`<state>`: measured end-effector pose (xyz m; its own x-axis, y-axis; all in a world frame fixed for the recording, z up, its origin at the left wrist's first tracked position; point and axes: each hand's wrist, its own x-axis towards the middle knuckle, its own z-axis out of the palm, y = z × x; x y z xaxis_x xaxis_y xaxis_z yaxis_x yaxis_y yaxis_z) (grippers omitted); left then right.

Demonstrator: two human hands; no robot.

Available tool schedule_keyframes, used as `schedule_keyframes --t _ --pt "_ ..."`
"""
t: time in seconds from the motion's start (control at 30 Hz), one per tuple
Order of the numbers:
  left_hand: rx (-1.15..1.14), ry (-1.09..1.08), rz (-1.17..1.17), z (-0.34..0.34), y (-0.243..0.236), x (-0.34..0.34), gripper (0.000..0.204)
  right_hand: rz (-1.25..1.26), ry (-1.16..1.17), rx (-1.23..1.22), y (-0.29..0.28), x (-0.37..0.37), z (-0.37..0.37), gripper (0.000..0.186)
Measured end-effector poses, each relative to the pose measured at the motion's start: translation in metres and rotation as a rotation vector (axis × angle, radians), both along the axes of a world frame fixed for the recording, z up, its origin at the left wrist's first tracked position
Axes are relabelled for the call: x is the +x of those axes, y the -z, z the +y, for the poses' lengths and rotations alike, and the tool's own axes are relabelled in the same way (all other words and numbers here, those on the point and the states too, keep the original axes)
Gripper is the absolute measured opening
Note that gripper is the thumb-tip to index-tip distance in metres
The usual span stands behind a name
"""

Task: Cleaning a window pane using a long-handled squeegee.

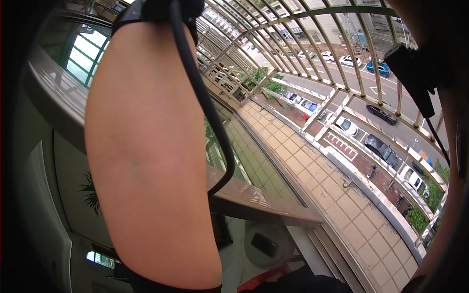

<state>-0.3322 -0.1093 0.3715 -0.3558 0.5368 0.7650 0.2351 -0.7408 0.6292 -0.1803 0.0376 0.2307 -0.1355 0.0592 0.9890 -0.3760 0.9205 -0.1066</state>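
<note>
My left arm [151,161] rises through the left middle of the head view, very close, and hides much behind it. Round its upper end sits a black strap [129,17] with a black fitting, from which a thick black cable [215,122] loops down along the arm. The left hand lies beyond the top edge, out of sight. Along the dark right rim runs my right arm [439,249], dim and partly cut off. Next to it is a black clip-like device [410,78] with a thin cord. No fingers of the right hand show.
A metal window rail [264,207] crosses below a glass pane. Outside lies a tiled ledge [312,180], closed in by metal bars [337,39], with a street and parked cars far below. Indoors, a dark phone-like slab [264,244] rests on a round pale stool or table [254,229].
</note>
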Motion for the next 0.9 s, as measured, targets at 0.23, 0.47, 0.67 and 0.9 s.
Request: schedule_keyframes --t 0.23,0.47,0.67,0.9 --pt "0.119 -0.001 -0.120 0.035 0.051 0.013 0.037 -0.069 -0.040 0.000 0.088 0.043 0.053 0.043" --pt "-0.010 -0.124 -0.231 0.050 0.099 0.033 0.018 0.168 -0.024 0.076 0.159 0.082 0.090 0.046" --pt "0.033 -0.183 -0.199 0.055 0.069 0.047 0.017 0.263 -0.075 0.013 0.131 0.101 0.089 0.045" --pt "0.081 -0.193 -0.114 0.060 -0.006 0.085 0.013 0.286 -0.031 -0.095 0.057 0.133 0.088 0.051"
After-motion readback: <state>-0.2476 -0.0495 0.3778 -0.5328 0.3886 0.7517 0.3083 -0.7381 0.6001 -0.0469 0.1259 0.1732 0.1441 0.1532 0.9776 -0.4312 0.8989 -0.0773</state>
